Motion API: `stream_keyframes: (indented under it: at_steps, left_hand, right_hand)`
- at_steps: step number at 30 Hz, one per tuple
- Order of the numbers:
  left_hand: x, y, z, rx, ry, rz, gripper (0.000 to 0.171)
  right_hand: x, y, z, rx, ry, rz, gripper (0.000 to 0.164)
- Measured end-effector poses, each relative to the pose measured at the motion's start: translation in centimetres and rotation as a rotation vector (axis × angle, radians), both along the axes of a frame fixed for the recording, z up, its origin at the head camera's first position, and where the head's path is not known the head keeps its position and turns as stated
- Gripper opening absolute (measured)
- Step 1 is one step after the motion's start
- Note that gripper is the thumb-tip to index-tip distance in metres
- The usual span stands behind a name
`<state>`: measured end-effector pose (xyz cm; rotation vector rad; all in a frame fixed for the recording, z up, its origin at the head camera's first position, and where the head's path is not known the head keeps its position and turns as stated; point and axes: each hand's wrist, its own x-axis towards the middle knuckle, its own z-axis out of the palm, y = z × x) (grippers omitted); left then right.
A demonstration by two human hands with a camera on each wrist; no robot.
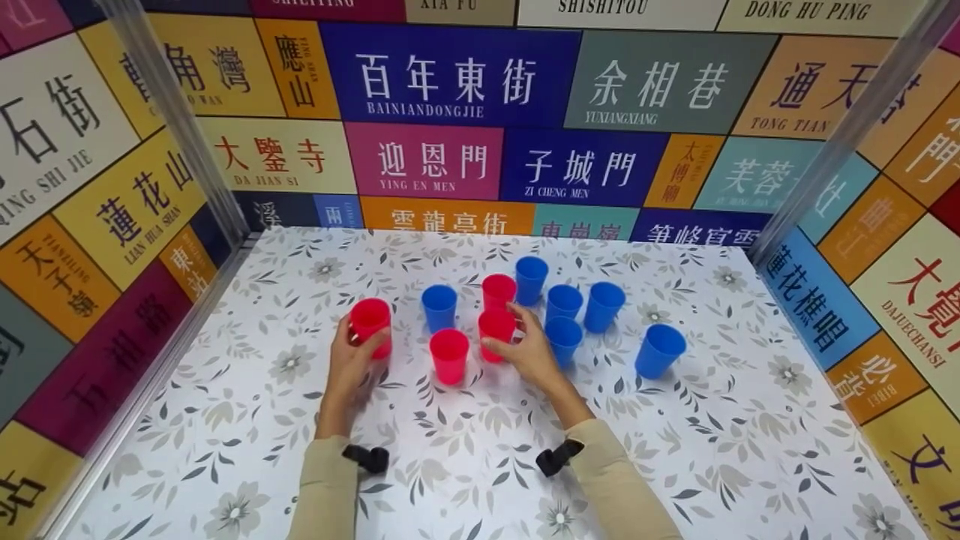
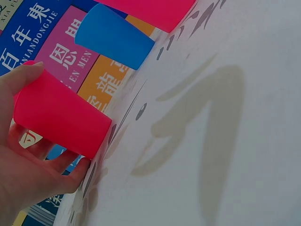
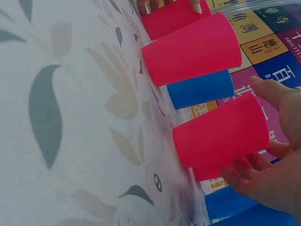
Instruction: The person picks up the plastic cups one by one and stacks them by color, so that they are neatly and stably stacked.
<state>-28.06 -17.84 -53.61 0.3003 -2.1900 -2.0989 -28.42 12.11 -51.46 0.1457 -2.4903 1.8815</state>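
Observation:
My left hand (image 1: 351,364) grips a red cup (image 2: 61,113) at the left of the group, with the thumb at its rim and fingers round its far side. My right hand (image 1: 531,349) is spread round another red cup (image 3: 221,132); in the right wrist view a gap shows between the thumb and the cup. Directly behind that cup stands a third red cup (image 1: 499,288), partly hidden. One more red cup (image 1: 449,357) is upright between my hands, and a blue cup (image 1: 439,307) stands behind it.
Right of my right hand are several blue cups, among them a near one (image 1: 564,337), partly behind the hand, and one farther right (image 1: 660,351). The leaf-patterned tabletop (image 1: 465,465) is bounded by a back wall (image 1: 450,82) of coloured street-name signs.

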Motion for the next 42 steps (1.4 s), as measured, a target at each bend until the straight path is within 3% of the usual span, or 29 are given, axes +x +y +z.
stream_keyframes:
  at_steps: [16, 21, 33, 42]
  left_hand:
    - [0.1, 0.1, 0.0, 0.042, 0.035, -0.004, 0.070]
    - [0.0, 0.0, -0.1, 0.022, 0.079, 0.003, 0.066]
    - [0.0, -0.1, -0.1, 0.019, 0.013, -0.005, 0.073]
    - [0.0, -0.1, -0.1, 0.023, 0.018, -0.009, 0.071]
  right_hand:
    - [-0.5, -0.3, -0.4, -0.027, -0.016, -0.040, 0.072]
    - [-0.2, -0.3, 0.4, -0.030, 0.006, -0.030, 0.070]
    - [0.1, -0.5, 2.6, -0.007, 0.064, -0.019, 0.065]
    - [0.0, -0.7, 4.8, -0.032, 0.133, 0.009, 0.062]
